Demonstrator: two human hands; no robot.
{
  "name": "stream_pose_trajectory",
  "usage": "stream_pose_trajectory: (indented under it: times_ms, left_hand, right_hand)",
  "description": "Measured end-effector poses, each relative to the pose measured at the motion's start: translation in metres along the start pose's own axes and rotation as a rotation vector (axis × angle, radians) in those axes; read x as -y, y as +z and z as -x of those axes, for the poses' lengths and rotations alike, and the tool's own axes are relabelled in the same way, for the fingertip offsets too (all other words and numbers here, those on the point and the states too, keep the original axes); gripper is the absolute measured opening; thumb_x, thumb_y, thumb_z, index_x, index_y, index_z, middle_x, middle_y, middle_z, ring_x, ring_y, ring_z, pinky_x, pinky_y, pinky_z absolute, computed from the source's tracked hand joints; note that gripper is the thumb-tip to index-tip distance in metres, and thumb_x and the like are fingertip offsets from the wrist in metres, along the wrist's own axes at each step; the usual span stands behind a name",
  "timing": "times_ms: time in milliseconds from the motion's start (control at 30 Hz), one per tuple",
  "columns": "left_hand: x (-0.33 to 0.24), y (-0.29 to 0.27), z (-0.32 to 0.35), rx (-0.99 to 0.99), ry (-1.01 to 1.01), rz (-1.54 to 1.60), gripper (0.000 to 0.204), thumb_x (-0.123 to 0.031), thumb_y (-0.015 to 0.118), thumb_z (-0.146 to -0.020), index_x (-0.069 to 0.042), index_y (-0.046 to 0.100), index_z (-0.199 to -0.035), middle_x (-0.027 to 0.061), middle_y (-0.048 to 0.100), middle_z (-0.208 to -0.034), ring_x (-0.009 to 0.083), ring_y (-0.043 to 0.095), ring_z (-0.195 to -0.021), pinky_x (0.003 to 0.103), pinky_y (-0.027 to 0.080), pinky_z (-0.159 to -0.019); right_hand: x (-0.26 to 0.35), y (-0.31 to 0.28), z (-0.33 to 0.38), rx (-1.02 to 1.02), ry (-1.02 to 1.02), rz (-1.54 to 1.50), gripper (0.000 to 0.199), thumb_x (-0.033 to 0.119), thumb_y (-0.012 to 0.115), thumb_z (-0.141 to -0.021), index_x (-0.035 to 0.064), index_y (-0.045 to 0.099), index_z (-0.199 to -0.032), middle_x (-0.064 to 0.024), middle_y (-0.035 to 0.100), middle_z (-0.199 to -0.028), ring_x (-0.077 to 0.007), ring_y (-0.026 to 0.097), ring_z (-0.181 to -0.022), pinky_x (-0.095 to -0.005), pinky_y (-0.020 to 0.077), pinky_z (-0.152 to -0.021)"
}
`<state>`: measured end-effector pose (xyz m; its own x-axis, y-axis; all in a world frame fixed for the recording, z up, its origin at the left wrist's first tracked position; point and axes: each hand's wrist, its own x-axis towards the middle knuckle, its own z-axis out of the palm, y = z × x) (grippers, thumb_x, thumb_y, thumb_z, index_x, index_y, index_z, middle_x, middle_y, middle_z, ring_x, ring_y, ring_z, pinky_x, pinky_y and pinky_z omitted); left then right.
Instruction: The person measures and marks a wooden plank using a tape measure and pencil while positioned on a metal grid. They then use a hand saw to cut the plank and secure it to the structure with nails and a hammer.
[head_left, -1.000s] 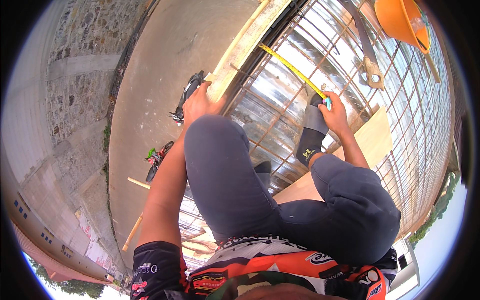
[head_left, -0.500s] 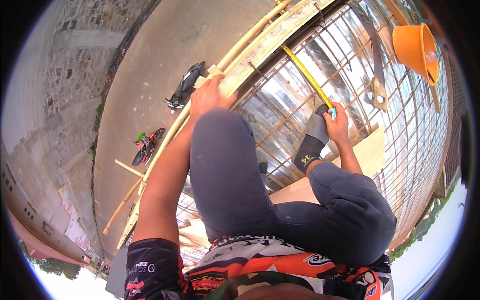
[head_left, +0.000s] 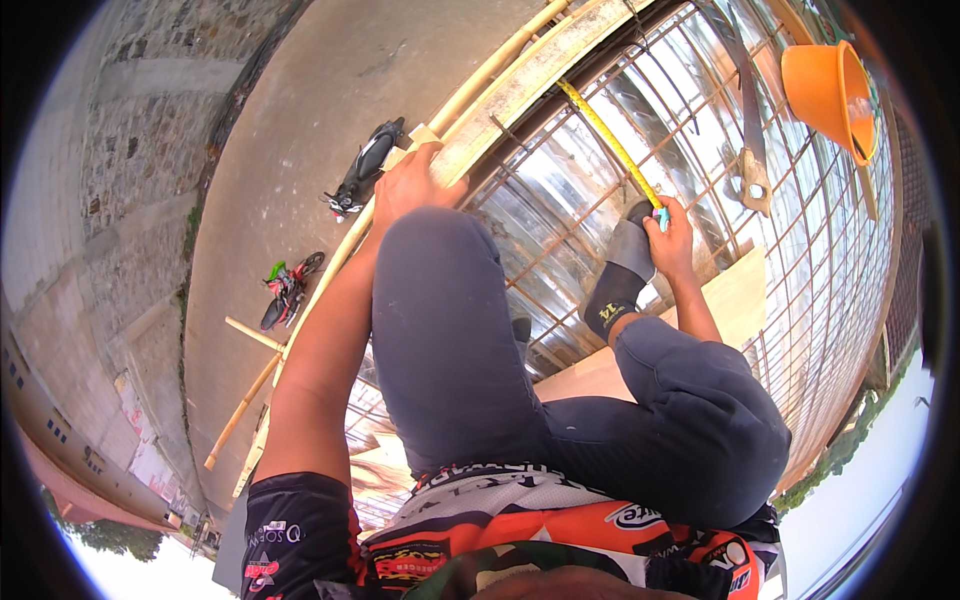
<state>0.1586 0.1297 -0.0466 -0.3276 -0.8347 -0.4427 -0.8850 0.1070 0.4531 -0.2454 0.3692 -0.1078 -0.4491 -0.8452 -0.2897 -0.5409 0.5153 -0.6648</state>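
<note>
My right hand [head_left: 671, 236] is closed around a tape measure, whose light blue case shows a little between the fingers. Its yellow blade [head_left: 610, 142] runs out over the steel mesh to the inner side of a wooden edge board [head_left: 535, 82]. On that same board my left hand [head_left: 413, 186] rests, its fingers wrapped over the top near a small wood block. My right foot, in a dark shoe [head_left: 631, 240], stands on the mesh beside the tape measure.
Rebar mesh [head_left: 820, 255] covers shiny metal sheeting. A handsaw [head_left: 750, 165] and an orange bucket [head_left: 828, 100] lie at the right; a plywood strip [head_left: 735, 298] is near my knee. Past the edge, bamboo poles [head_left: 500, 55] border a drop to a road with two motorcycles [head_left: 365, 165].
The view has shifted slightly. Both hands keep their places, the left on the board and the right on the tape measure, with the blade still extended.
</note>
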Motion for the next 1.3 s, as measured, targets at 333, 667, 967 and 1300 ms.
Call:
stream_pose_trajectory:
  times_ms: [333,667,967,1300]
  left_hand:
    - [-0.006,-0.002,-0.002,0.037,-0.051,-0.024,0.071,-0.045,0.083,-0.087,-0.008,0.066,-0.145,0.0237,0.078,-0.129,0.0402,0.075,-0.12,0.05,0.056,-0.106]
    - [-0.007,-0.001,0.0,0.015,-0.038,-0.03,0.072,-0.045,0.083,-0.087,-0.009,0.067,-0.146,0.0237,0.077,-0.13,0.0405,0.075,-0.121,0.048,0.056,-0.106]
    - [-0.007,0.0,0.0,0.017,-0.037,-0.029,0.072,-0.044,0.082,-0.086,-0.007,0.067,-0.146,0.0239,0.077,-0.131,0.0408,0.074,-0.122,0.048,0.055,-0.108]
    - [-0.007,0.001,-0.001,0.007,-0.063,-0.022,0.071,-0.045,0.083,-0.086,-0.008,0.068,-0.145,0.0231,0.077,-0.13,0.0397,0.074,-0.122,0.048,0.055,-0.108]
  right_hand:
    - [-0.002,0.003,0.004,-0.027,0.013,0.002,0.041,0.014,0.076,-0.091,-0.0004,0.067,-0.129,-0.0229,0.071,-0.115,-0.041,0.071,-0.106,-0.0461,0.0557,-0.094]
    - [-0.002,0.002,0.007,-0.031,0.023,-0.043,0.041,0.014,0.077,-0.092,0.0,0.067,-0.129,-0.0219,0.072,-0.111,-0.039,0.072,-0.103,-0.0453,0.0565,-0.092]
    - [0.004,0.0,0.008,-0.031,0.0,0.017,0.041,0.015,0.077,-0.092,-0.0003,0.067,-0.129,-0.0219,0.072,-0.111,-0.0387,0.073,-0.102,-0.0444,0.0567,-0.091]
    - [0.012,0.0,0.008,-0.062,-0.056,0.063,0.042,0.015,0.077,-0.091,0.0011,0.068,-0.129,-0.0215,0.073,-0.115,-0.0392,0.073,-0.104,-0.0442,0.0569,-0.092]
